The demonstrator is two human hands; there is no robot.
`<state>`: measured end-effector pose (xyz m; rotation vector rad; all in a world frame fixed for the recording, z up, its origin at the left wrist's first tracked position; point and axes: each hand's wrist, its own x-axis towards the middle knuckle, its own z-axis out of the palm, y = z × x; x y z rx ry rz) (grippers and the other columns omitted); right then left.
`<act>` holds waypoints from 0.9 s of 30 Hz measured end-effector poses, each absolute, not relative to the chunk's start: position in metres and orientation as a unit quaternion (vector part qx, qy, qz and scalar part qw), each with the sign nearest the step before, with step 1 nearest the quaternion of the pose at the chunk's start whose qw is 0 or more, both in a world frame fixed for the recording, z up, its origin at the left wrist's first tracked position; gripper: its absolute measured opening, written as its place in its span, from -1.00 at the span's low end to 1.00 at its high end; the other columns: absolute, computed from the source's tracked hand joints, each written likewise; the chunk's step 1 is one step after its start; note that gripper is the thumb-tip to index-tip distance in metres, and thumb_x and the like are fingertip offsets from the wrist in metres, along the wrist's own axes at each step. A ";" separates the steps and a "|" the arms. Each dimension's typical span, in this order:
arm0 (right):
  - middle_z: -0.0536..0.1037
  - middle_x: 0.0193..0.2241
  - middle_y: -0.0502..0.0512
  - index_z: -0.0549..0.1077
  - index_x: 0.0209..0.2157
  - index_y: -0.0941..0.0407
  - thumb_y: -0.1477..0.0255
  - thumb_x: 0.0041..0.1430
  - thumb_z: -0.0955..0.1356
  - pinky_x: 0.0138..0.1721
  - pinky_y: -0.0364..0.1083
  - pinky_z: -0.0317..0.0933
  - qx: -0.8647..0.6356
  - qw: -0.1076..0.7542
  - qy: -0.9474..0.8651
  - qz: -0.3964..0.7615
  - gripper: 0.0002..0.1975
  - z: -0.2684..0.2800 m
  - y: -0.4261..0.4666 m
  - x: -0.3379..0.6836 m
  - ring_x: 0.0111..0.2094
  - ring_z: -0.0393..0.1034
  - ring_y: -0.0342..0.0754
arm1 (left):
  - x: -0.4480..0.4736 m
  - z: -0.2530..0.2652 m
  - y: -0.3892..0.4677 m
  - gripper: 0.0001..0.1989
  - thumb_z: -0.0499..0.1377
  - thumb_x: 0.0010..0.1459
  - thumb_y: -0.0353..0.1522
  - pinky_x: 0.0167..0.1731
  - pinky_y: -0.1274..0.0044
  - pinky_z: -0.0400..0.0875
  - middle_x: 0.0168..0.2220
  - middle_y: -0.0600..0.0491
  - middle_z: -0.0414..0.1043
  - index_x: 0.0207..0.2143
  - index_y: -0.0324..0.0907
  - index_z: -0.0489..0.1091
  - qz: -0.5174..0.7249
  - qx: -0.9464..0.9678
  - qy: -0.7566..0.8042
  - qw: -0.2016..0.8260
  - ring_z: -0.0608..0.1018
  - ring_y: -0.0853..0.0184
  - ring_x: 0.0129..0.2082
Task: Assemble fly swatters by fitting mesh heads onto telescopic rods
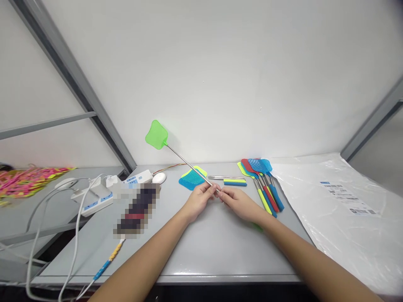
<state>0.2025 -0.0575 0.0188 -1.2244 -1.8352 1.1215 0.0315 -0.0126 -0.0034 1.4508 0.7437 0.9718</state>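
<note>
Clock face centred on our hands, 12 toward the wall (220, 84).

We hold 1 rod (185, 162) on a slant, its green head (156, 134) out at 10 o'clock, raised in front of the wall; contact with the wall, we cannot tell. Left hand (200, 199): thumb and fingers pinch the rod just above its near end. Right hand (237, 202): fingers drawn together, pinching the tip. We judge that the left steadies the length while the right does the fine work, and that pointing the head away leaves the tip near us and accessible.

Nearby on the surface (189, 260): at 10 o'clock, a loose blue head (189, 180) overlaps a yellow head (200, 170); at 1 o'clock, loose rods (226, 177); at 2 o'clock, 1 yellow and 1 blue grip (235, 183), side by side. Sorting by part probably spares searching.

At 3 o'clock, gripped swatters (266, 188) lie bunched, heads toward the wall, likely to save room. A green item (257, 226) at 4 o'clock is mostly hidden by the right forearm. Beyond the swatters lies a plastic sheet (330, 235).
</note>
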 end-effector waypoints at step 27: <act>0.32 -0.54 -0.05 0.40 -0.41 0.05 0.21 0.23 0.19 -0.48 -0.14 0.01 -0.488 0.188 -0.757 0.392 -0.71 0.047 -0.053 0.253 -0.51 0.16 -0.13 | 0.031 0.004 -0.014 -0.73 0.22 0.06 -0.16 -0.39 0.56 0.27 -0.39 0.00 0.43 -0.32 -0.18 0.49 0.435 0.624 0.346 0.550 0.39 0.37 -0.43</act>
